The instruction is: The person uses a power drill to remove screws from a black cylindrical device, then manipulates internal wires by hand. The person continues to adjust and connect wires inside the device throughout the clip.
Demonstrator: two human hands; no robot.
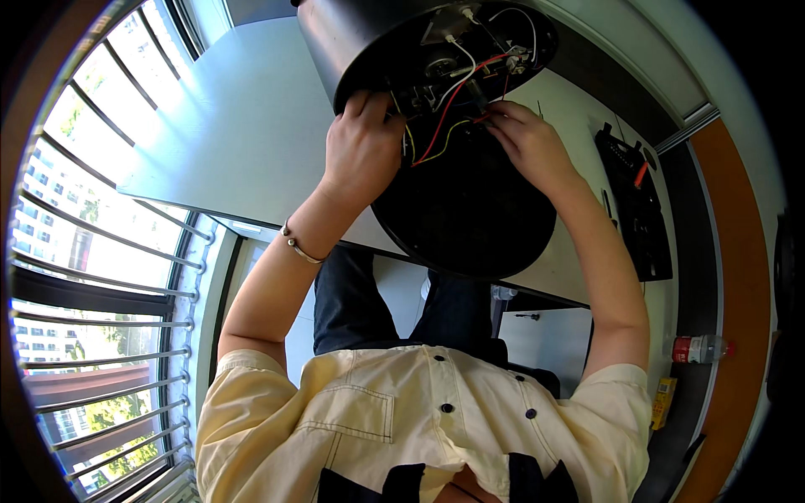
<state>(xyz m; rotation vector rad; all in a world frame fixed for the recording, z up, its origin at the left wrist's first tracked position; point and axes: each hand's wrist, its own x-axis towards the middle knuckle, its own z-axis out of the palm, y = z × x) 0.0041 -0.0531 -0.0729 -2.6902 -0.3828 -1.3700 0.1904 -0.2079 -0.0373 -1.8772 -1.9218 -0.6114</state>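
Cream short-sleeved shirt [419, 419] with dark buttons fills the near edge, and both bare forearms rise from it toward the far side. At far left a barred window [101, 251] shows buildings and trees outside. Next comes the pale desk [226, 134], bare on its left part. The left hand [362, 142], with a thin bracelet [300, 247] at the wrist, is closed over the rim of a black round appliance [369, 42] tipped on its side, so that its open underside faces the person; it grasps the edge where the housing meets the wiring. Inside the opening lie red, white and yellow wires [449, 105] and a small metal part. Below the opening a black round base plate [465, 210] lies on the near desk edge. The right hand [528, 142] pinches the wire ends between its fingertips [496, 117], just beside the left hand. By my judgement the step in hand is work on the wiring inside the housing, with one hand steadying and the other handling a lead; a further move calls for fine fingertip control while the housing is kept from rolling. Further right a black tool tray [637, 210] lies on the desk, and on the floor stands a plastic bottle [700, 348].
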